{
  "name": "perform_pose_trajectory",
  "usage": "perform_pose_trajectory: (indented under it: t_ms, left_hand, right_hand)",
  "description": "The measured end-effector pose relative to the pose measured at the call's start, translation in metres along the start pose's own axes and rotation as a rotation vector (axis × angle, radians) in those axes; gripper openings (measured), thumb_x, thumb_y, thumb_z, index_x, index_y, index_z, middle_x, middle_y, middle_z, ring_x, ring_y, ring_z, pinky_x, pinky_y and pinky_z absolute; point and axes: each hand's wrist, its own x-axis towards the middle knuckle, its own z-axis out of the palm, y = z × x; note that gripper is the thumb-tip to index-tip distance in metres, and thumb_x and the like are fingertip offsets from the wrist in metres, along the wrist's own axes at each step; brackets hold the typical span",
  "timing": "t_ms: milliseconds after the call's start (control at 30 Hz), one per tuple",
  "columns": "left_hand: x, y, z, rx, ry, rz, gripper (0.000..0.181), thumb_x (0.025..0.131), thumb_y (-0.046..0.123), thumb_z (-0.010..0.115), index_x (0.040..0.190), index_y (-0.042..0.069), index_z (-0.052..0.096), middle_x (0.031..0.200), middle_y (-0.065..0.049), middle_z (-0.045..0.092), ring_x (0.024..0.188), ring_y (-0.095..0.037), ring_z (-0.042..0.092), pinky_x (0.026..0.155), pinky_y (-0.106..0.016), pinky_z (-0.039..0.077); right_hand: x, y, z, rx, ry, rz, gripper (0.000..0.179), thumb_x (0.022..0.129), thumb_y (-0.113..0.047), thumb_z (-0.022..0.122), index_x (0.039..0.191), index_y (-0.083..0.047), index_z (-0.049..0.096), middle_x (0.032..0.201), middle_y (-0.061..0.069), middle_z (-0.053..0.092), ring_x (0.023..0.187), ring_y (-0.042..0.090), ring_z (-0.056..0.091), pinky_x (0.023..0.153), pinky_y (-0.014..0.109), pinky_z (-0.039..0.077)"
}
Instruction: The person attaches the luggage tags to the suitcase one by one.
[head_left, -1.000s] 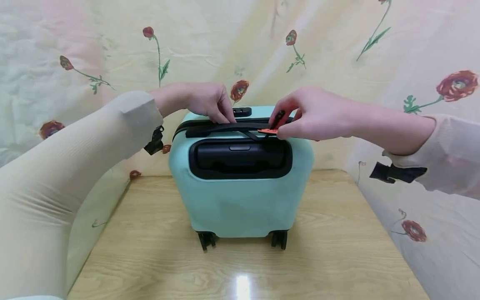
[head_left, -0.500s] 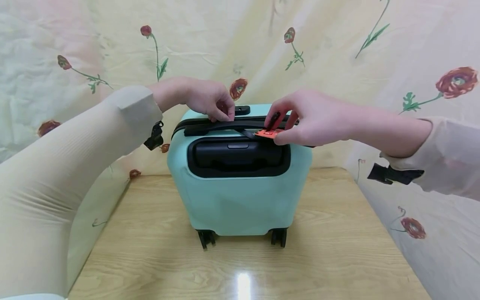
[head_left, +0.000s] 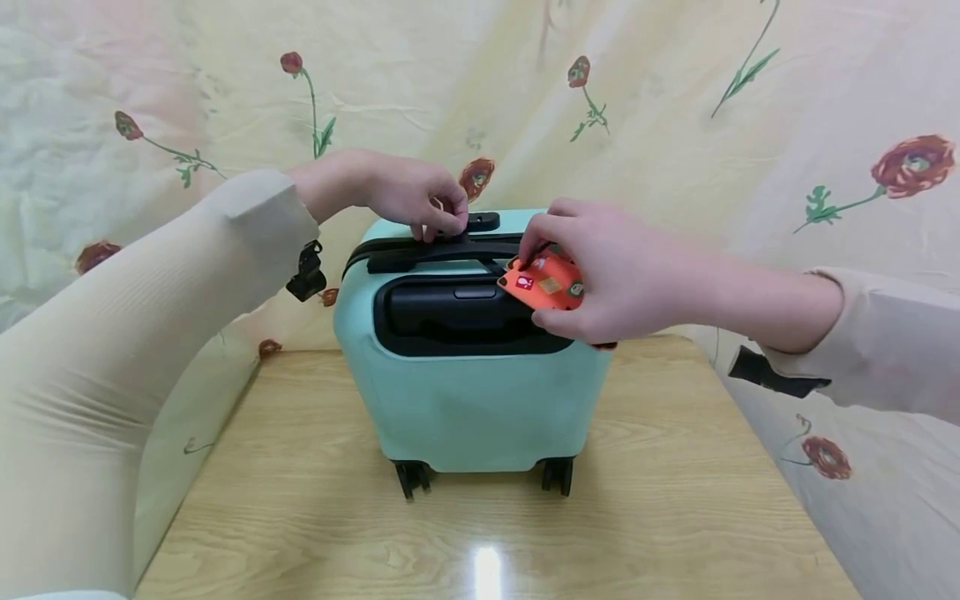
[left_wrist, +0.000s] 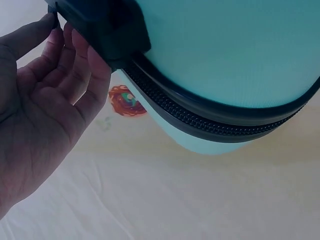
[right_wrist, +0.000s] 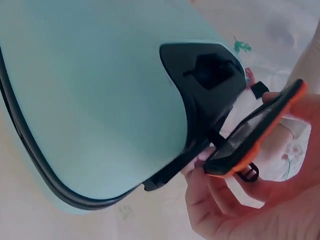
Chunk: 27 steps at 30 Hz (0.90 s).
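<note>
A mint-green suitcase (head_left: 483,412) stands upright on its wheels, with a black carry handle (head_left: 397,262) along its top. My left hand (head_left: 412,196) is above that handle, pinching a thin black strap (left_wrist: 54,20) between thumb and fingertips. To its right, my right hand (head_left: 618,271) holds an orange luggage tag (head_left: 553,282) with small coloured patches, thumb below and fingers above. The tag's dark-edged back and clear window show in the right wrist view. A black strap (head_left: 491,267) runs from the tag toward the handle; part of its path is hidden.
The suitcase rests on a wooden tabletop (head_left: 300,517). A black recess with a pull handle (head_left: 472,312) faces me, and a black lock (head_left: 483,221) sits on top. A zipper (left_wrist: 185,115) runs around the body. Flower-patterned cloth (head_left: 375,92) hangs behind and at the sides.
My right hand has come lower and turned, so more of the orange tag's face shows. The left hand has risen slightly, drawing the black strap up from the handle.
</note>
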Motion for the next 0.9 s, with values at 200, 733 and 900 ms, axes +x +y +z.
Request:
perform_pose_trajectory:
  t_ms: [200,733,900]
  left_hand:
    - [-0.006,0.002,-0.001,0.02,0.068,0.03,0.026,0.115,0.027,0.046,0.121,0.007,0.06,0.115,-0.012,0.06,0.099,-0.025,0.063,0.099,-0.037,0.056]
    - [-0.01,0.021,-0.003,-0.021,0.27,0.135,0.021,0.115,0.022,0.044,0.12,0.005,0.054,0.117,-0.013,0.062,0.103,-0.026,0.066,0.098,-0.036,0.056]
    - [-0.006,0.017,0.014,-0.152,0.425,0.24,0.013,0.11,0.016,0.058,0.112,0.005,0.064,0.11,-0.012,0.073,0.098,-0.024,0.071,0.091,-0.033,0.059]
  right_hand:
    - [0.004,-0.003,0.013,-0.059,0.084,-0.058,0.023,0.091,-0.019,0.079,0.11,-0.015,0.067,0.106,0.004,0.061,0.085,0.018,0.057,0.069,0.033,0.051]
    - [0.035,-0.001,0.014,-0.069,0.391,-0.275,0.01,0.091,-0.009,0.082,0.1,-0.011,0.086,0.087,0.004,0.08,0.064,0.013,0.065,0.062,0.029,0.052]
    - [0.046,0.006,0.007,0.021,0.412,-0.251,0.01,0.092,-0.007,0.078,0.099,-0.011,0.084,0.085,0.001,0.082,0.07,0.012,0.074,0.066,0.022,0.054]
